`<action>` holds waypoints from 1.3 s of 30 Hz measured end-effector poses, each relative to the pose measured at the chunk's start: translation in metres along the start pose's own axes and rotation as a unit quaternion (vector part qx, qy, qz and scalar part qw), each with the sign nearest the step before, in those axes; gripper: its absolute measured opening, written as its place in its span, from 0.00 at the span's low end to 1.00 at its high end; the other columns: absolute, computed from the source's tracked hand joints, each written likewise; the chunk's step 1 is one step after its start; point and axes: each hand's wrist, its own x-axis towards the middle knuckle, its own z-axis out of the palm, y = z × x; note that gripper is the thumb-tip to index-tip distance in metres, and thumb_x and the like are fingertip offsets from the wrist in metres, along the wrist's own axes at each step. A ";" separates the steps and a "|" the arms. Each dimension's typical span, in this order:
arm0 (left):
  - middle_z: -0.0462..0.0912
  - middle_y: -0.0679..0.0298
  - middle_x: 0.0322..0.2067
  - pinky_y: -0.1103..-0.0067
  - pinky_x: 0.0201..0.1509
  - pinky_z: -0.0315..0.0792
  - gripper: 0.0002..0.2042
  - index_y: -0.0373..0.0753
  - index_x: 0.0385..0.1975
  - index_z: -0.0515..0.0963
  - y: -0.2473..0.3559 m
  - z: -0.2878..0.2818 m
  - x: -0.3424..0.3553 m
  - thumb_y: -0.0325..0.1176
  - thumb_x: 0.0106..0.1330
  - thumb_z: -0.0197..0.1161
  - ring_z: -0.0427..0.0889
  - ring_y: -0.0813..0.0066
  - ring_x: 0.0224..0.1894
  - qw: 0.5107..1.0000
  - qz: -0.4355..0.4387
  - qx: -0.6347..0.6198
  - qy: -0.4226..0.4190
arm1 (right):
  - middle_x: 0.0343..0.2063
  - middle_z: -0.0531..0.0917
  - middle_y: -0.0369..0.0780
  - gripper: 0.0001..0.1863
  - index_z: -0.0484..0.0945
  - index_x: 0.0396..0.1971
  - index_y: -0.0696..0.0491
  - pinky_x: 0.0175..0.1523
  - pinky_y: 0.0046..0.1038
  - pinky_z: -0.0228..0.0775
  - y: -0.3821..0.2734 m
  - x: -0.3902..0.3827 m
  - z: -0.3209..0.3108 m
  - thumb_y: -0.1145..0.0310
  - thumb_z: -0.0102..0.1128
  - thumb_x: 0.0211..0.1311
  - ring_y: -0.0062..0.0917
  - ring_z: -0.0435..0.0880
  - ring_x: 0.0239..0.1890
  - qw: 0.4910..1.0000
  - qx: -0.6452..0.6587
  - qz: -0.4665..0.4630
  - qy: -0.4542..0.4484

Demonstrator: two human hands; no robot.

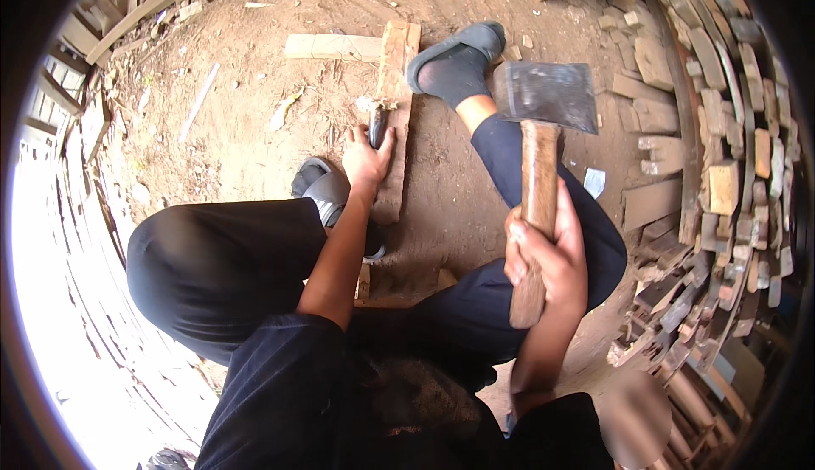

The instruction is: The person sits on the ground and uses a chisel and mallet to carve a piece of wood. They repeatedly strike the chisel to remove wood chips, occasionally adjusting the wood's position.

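My right hand point(552, 253) is wrapped round the wooden handle of a hatchet point(538, 181), raised above my right leg. Its broad dark metal head point(550, 96) points away from me and is slightly smeared. Farther forward, my left hand point(368, 157) has thumb and fingers closed about a short dark tool that looks like a chisel point(378, 128). Pale frayed material point(373, 105) shows at the tool's far end; whether it is wood chips or part of the tool, I cannot tell. Beneath this hand, a long wooden board point(396, 164) lies on the ground.
A pale plank point(334, 47) lies crosswise by the board's far end. My sandalled right foot point(458, 54) is next to the board; my left foot point(323, 185) is on its other side. Stacked wood offcuts point(722, 190) line the right, and a wooden frame point(140, 11) stands at far left.
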 end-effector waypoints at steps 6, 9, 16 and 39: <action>0.74 0.47 0.44 0.61 0.51 0.73 0.32 0.32 0.45 0.73 -0.008 -0.001 0.003 0.61 0.59 0.59 0.77 0.47 0.47 0.999 -0.034 -0.011 -0.030 | 0.23 0.73 0.35 0.35 0.52 0.69 0.58 0.17 0.21 0.66 -0.022 0.083 0.001 0.72 0.58 0.66 0.17 0.72 0.13 0.967 -0.234 0.094 -0.034; 0.74 0.47 0.43 0.62 0.53 0.72 0.33 0.31 0.44 0.73 -0.003 -0.006 0.001 0.61 0.59 0.59 0.76 0.48 0.47 0.998 -0.038 -0.024 -0.038 | 0.23 0.73 0.35 0.35 0.48 0.71 0.57 0.17 0.21 0.66 -0.022 0.130 0.018 0.67 0.54 0.69 0.17 0.72 0.14 0.966 -0.240 0.078 -0.049; 0.74 0.43 0.44 0.62 0.54 0.71 0.36 0.29 0.46 0.73 -0.008 -0.007 0.005 0.63 0.58 0.60 0.76 0.46 0.49 0.998 -0.036 -0.036 -0.042 | 0.24 0.75 0.38 0.36 0.46 0.72 0.53 0.20 0.25 0.72 0.018 0.206 0.034 0.64 0.52 0.71 0.20 0.74 0.18 0.864 -0.423 0.211 -0.172; 0.70 0.41 0.53 0.55 0.62 0.60 0.36 0.30 0.59 0.67 -0.032 0.015 -0.005 0.61 0.67 0.50 0.70 0.44 0.56 0.999 0.035 0.022 -0.022 | 0.22 0.76 0.38 0.36 0.48 0.72 0.55 0.23 0.26 0.70 0.022 0.185 0.038 0.70 0.51 0.66 0.21 0.74 0.20 0.948 -0.268 0.016 -0.173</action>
